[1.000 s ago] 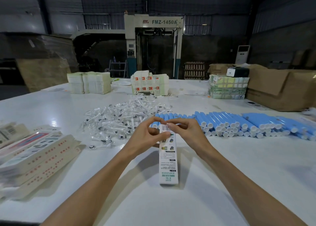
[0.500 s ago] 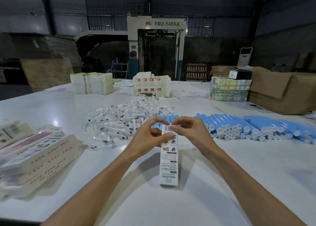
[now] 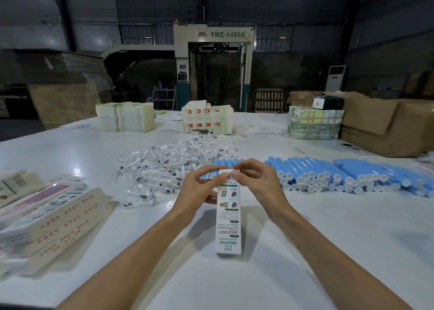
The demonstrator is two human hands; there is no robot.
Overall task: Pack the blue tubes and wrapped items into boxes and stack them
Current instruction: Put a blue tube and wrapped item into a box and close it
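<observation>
A long white printed box point(image 3: 229, 225) lies lengthwise on the white table point(image 3: 305, 251) in front of me. My left hand point(image 3: 199, 190) grips its far end from the left, and my right hand point(image 3: 254, 183) pinches the end flap with the barcode from the right. Behind my hands a wide row of blue tubes point(image 3: 340, 176) with white caps lies stacked on the table's right half. A heap of clear-wrapped items point(image 3: 169, 168) with dark tips lies left of centre.
Flattened printed boxes point(image 3: 47, 218) are piled at the left edge. At the far side stand stacks of white cartons point(image 3: 125, 117), upright boxes with red marks point(image 3: 206, 117), a wrapped bundle point(image 3: 314, 124) and large brown cardboard boxes point(image 3: 387, 126).
Both hands stay on the box's far end. The fingers have shifted slightly on the flap; the box has not moved along the table.
</observation>
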